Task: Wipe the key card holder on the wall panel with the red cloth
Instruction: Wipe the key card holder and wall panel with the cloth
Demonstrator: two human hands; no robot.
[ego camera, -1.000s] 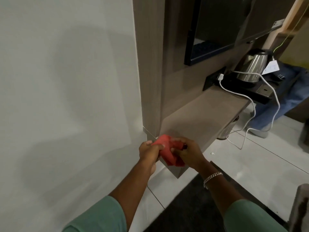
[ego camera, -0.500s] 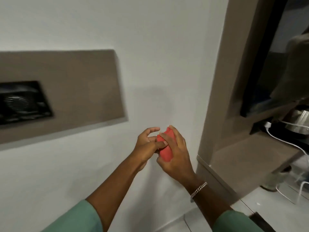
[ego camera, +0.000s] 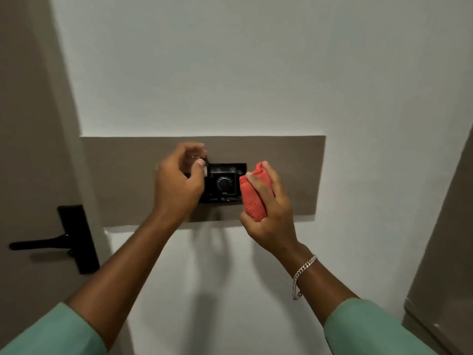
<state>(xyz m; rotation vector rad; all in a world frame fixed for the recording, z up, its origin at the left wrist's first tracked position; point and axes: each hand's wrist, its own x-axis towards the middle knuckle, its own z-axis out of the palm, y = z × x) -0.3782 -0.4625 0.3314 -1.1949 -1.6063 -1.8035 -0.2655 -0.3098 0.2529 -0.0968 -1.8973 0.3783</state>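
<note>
While bunched in the right hand (ego camera: 268, 208), the red cloth (ego camera: 253, 198) looks nubby.

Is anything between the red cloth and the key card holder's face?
The left hand covers the left part of the key card holder. The red cloth, bunched in the right hand, sits at its right edge, unobstructed.

Both arms extend forward and upward, green sleeves at the forearms. Left hand (ego camera: 179, 184) is raised with fingers curled, thumb and forefinger pinched together near their tips; what they pinch cannot be made out. Right hand (ego camera: 266, 208) is closed in a fist-like grip, thumb across the front. A chain bracelet (ego camera: 303, 275) sits on the right wrist.
</note>
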